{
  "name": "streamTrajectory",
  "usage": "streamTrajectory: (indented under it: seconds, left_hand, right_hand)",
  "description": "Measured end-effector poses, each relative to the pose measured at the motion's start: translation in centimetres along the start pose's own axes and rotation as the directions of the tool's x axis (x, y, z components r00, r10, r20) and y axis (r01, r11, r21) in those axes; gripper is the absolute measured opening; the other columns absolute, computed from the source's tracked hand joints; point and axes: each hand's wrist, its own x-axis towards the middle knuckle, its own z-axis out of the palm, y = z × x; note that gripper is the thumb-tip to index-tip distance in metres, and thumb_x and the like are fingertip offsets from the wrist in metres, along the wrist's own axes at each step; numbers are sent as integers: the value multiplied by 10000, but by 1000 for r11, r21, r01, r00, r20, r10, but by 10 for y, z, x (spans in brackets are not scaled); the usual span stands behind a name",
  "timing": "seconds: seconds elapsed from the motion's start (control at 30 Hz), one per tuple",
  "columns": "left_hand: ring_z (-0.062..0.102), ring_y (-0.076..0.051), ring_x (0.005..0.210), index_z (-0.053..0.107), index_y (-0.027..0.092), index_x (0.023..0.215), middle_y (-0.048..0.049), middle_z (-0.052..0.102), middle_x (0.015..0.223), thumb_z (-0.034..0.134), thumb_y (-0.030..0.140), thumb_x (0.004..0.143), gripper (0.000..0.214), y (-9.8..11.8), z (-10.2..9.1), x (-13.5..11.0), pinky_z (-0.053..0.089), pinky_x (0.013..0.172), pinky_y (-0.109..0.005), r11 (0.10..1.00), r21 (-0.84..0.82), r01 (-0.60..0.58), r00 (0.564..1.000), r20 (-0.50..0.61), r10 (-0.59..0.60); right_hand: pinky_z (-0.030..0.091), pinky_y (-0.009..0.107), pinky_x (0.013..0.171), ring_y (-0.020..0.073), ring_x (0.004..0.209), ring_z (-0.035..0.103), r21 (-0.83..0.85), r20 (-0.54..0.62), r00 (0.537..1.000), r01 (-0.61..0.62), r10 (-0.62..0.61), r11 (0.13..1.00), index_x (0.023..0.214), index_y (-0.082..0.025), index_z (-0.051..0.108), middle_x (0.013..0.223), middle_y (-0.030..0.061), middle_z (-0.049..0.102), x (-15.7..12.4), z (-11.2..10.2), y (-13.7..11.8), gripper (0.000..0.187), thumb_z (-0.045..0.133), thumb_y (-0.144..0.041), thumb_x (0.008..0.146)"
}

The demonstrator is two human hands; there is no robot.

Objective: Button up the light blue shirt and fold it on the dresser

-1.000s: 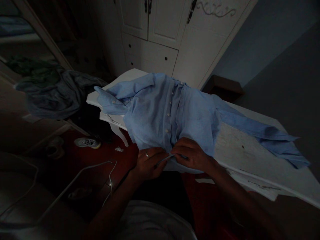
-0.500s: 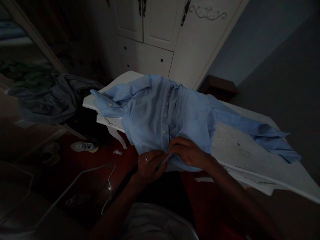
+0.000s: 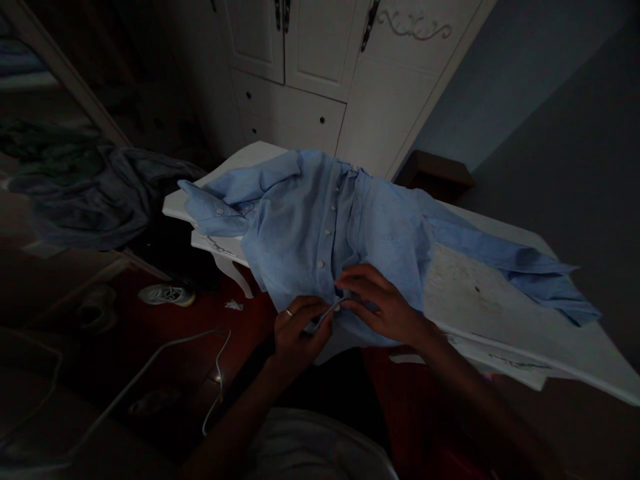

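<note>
A light blue button-up shirt (image 3: 285, 227) lies front up across a white table, its sleeves spread to both sides and its lower hem hanging over the near edge. The front placket is open, with a row of pale buttons along its left strip. My left hand (image 3: 300, 330), with a ring on one finger, pinches the left front edge near the hem. Close beside it, my right hand (image 3: 377, 300) grips the same edge by a low button (image 3: 337, 307). Fingers partly hide the cloth between the two hands.
The white table (image 3: 465, 293) reaches to the lower right. Behind it stands a white wardrobe (image 3: 310, 67). Dark clothes (image 3: 100, 193) are heaped at left. A shoe (image 3: 167, 295) and a white cable (image 3: 150, 363) lie on the red floor. A brown box (image 3: 435, 175) is behind the table.
The shirt's left front edge has been lifted and turned, so a low button now shows between my hands. My right hand has moved slightly up, its fingers more spread.
</note>
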Motion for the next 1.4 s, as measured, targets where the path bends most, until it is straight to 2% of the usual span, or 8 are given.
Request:
streamTrajectory:
  seconds: [0.13, 0.3, 0.47, 0.8, 1.0, 1.2, 1.27, 1.4]
  left_hand:
    - [648, -116, 686, 662, 180, 843, -13, 670, 774, 667, 146, 831, 35, 4, 4, -9, 536, 591, -221, 993, -57, 101, 992, -72, -105]
    - [650, -128, 732, 658, 185, 881, -18, 671, 801, 652, 138, 839, 63, 8, 6, -16, 538, 632, -244, 988, -93, 126, 988, -78, -134]
    - [649, -129, 763, 659, 171, 901, -32, 676, 819, 653, 117, 836, 85, 8, 3, -19, 542, 671, -247, 992, -93, 89, 995, -31, -92]
    - [656, -138, 762, 709, 191, 827, -22, 690, 799, 717, 193, 800, 29, 8, -9, -9, 522, 685, -245, 966, -89, 242, 970, 36, -240]
    - [534, -89, 574, 678, 178, 692, 25, 599, 648, 662, 286, 805, 156, 13, -12, -6, 434, 552, -201, 644, -316, 697, 716, 246, -654]
    - [478, -86, 535, 670, 158, 694, 32, 551, 577, 663, 392, 761, 243, 8, -13, -13, 381, 524, -198, 390, -300, 871, 489, 455, -744]
    - [485, -92, 539, 667, 157, 708, 32, 541, 573, 661, 425, 764, 274, 1, -14, -17, 376, 524, -202, 362, -273, 891, 453, 499, -739]
    - [544, -121, 622, 650, 159, 708, 11, 571, 627, 602, 463, 825, 330, -14, -14, -28, 417, 593, -226, 455, -223, 862, 501, 515, -696]
  right_hand:
    - [513, 269, 607, 117, 639, 552, 106, -219, 926, -290, 307, 951, 968, -238, 657, 923, 35, 632, -15, 1, -29, 73, 622, -242, 903]
    - [357, 198, 355, 95, 406, 459, 434, -28, 708, -627, 705, 647, 881, -202, 709, 518, -35, 539, -39, 37, -49, 224, 614, -405, 892]
    - [236, 178, 287, 59, 299, 318, 661, 23, 533, -643, 846, 387, 840, -171, 707, 399, -84, 399, -38, 72, -48, 350, 639, -515, 833]
    - [315, 178, 397, 56, 401, 405, 697, -81, 540, -570, 838, 435, 761, -177, 694, 489, -56, 485, -34, 82, -44, 261, 674, -431, 814]
    - [317, 194, 418, 55, 437, 400, 714, -118, 543, -535, 831, 451, 797, -188, 715, 610, -23, 586, -38, 85, -44, 246, 684, -432, 813]
    - [323, 208, 435, 78, 447, 400, 649, -102, 536, -602, 838, 464, 738, -184, 679, 526, -44, 496, -39, 87, -43, 288, 649, -458, 820]
    - [352, 217, 466, 94, 480, 439, 570, -130, 541, -645, 831, 509, 726, -184, 671, 537, -38, 499, -44, 84, -40, 307, 624, -467, 835]
    - [396, 237, 523, 123, 551, 490, 444, -278, 460, -717, 843, 537, 742, -191, 629, 596, -27, 525, -68, 78, -32, 332, 589, -503, 850]
